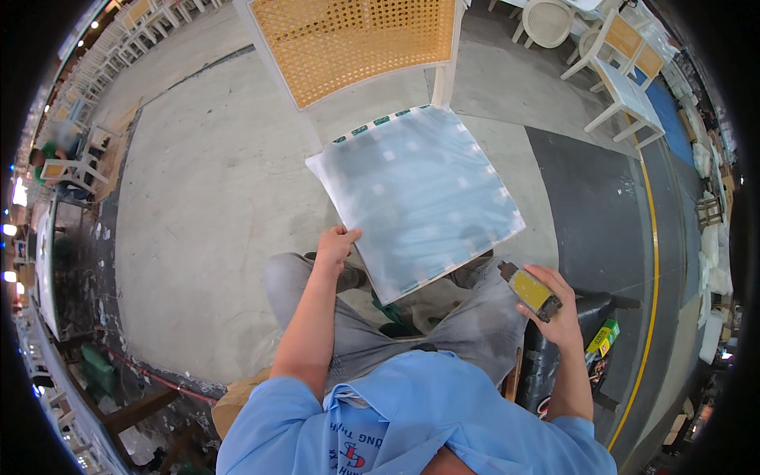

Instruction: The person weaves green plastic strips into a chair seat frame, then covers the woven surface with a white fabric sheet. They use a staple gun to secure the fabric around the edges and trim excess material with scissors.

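A white chair with a woven cane back point(360, 43) stands before my knees. Its seat point(416, 194) is covered with pale blue, see-through sheeting, and green and white patches show along the far edge. My left hand point(336, 244) is closed on the seat's left edge near the front corner, thumb and fingers pinching it. Over my right thigh, apart from the chair, my right hand point(554, 305) grips a boxy yellow tool with dark ends point(529, 290). Its exact kind does not show.
Beside my right leg sits a black padded surface point(546, 360) with a yellow-green box point(603, 338) near it. White chairs point(625, 95) stand at the far right. Another person point(59, 158) is far left by a white chair. A yellow line point(654, 237) runs along the right floor.
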Motion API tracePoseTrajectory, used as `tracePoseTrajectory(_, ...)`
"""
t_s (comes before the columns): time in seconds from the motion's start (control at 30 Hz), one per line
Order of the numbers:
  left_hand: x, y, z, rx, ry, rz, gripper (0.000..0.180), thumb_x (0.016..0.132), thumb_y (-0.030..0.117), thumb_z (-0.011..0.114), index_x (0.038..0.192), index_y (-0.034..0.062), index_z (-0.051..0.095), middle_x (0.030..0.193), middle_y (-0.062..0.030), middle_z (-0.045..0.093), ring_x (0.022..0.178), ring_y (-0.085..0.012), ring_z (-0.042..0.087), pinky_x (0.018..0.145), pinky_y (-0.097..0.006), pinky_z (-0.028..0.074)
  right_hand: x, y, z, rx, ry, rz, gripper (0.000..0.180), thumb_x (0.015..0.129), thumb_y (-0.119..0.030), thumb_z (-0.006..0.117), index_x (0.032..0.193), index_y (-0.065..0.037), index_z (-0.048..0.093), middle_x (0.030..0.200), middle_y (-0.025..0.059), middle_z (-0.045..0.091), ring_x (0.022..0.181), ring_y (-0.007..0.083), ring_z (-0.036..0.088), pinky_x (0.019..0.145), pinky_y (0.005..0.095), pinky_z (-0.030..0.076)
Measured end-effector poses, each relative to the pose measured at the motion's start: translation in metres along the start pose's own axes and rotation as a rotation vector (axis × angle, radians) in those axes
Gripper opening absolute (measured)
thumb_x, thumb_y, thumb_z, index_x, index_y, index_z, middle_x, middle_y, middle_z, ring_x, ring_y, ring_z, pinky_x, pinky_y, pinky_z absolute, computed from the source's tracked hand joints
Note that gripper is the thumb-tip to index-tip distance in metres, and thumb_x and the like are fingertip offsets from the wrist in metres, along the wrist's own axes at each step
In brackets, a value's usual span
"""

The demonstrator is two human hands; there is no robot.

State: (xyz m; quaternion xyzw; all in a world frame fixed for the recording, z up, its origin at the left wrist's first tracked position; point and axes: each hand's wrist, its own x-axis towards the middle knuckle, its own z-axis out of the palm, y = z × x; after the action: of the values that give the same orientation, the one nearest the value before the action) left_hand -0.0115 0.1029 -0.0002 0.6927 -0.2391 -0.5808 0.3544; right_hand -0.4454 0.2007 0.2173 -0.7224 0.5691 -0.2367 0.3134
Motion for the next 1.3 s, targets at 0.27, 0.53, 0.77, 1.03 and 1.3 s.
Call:
tracePoseTrajectory(0.27,-0.012,-0.005,0.004,0.260,0.128,0.084,0.030,0.085,0.022,0.088,0.093,-0.0049,0.076,0.082,-0.0065,0.070,0.073,-0.0162,0.062,0.067,-0.033,0.050,0.029,-0.017,-0.007,-0.041,-0.052,-0.088,0.066,0.076,-0.014,0.091,0.137,-0.006,0.067,0.128,0.0167,0.070,0.116,0.0335,0.069,0.102,0.0388,0.052)
tracePoseTrajectory(0.53,-0.003,-0.022,-0.005,0.204,0.060,0.100,0.024,0.084,0.018,0.087,0.089,-0.0029,0.076,0.078,-0.0038,0.070,0.071,-0.0126,0.061,0.065,-0.033,0.049,0.099,-0.064,0.010,-0.066,-0.294,-0.197,0.071,0.076,-0.007,0.090,0.142,-0.012,0.066,0.127,0.0141,0.071,0.113,0.0333,0.070,0.100,0.0382,0.054)
tracePoseTrajectory(0.77,-0.012,-0.007,0.009,0.327,0.092,0.102,0.026,0.083,0.021,0.087,0.085,-0.0021,0.075,0.075,-0.0074,0.070,0.068,-0.0160,0.064,0.064,-0.035,0.051,0.157,-0.087,0.078,-0.029,-0.601,-0.257,0.071,0.080,-0.007,0.088,0.146,-0.017,0.064,0.130,0.0137,0.073,0.111,0.0346,0.072,0.098,0.0413,0.057)
tracePoseTrajectory(1.03,-0.003,-0.013,-0.002,0.276,0.077,0.090,0.025,0.083,0.022,0.085,0.089,-0.0009,0.077,0.077,-0.0116,0.073,0.067,-0.0219,0.068,0.068,-0.039,0.055,0.201,-0.090,0.169,-0.163,-0.922,-0.117,0.067,0.087,-0.015,0.087,0.147,-0.025,0.062,0.117,0.0141,0.078,0.103,0.0338,0.074,0.093,0.0410,0.057)
tracePoseTrajectory(1.3,0.001,-0.015,-0.010,0.280,0.070,0.098,0.025,0.081,0.022,0.085,0.090,-0.0001,0.079,0.078,-0.0143,0.074,0.070,-0.0239,0.071,0.070,-0.039,0.057,0.215,-0.091,0.212,-0.261,-1.020,-0.083,0.067,0.086,-0.019,0.088,0.147,-0.027,0.061,0.112,0.0156,0.078,0.101,0.0354,0.074,0.091,0.0437,0.057)
